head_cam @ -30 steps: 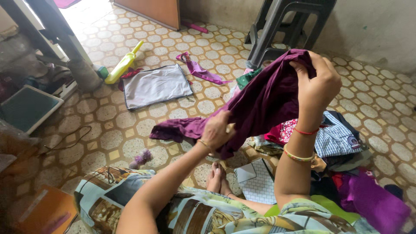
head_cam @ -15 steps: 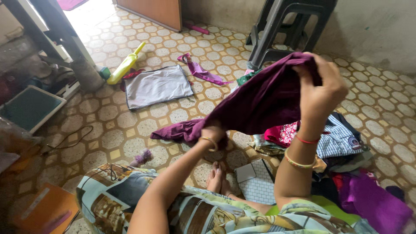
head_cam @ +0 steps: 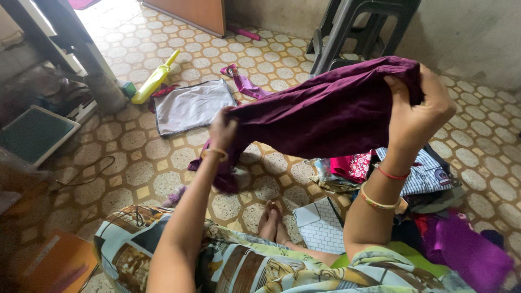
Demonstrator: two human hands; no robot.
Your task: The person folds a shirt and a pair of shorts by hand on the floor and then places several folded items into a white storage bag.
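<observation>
My right hand [head_cam: 418,111] has a clenched grip on the upper end of a dark maroon velvety cloth garment [head_cam: 325,111], and my left hand [head_cam: 222,130] pinches its lower edge, so it hangs stretched in the air above the patterned tile floor [head_cam: 135,168]. Beneath it lies a heap of mixed coloured clothes [head_cam: 412,173]; beyond, flat on the floor, is a grey rectangular cloth bag [head_cam: 190,106] beside a yellow plastic bottle [head_cam: 154,81].

A lived-in room of a home: a patterned tiled floor [head_cam: 163,163] with a pile of clothes [head_cam: 412,173] at the right of the frame, a grey cloth [head_cam: 190,106] spread flat, dark plastic stools [head_cam: 363,27] and a wooden door [head_cam: 190,13] along the top.
</observation>
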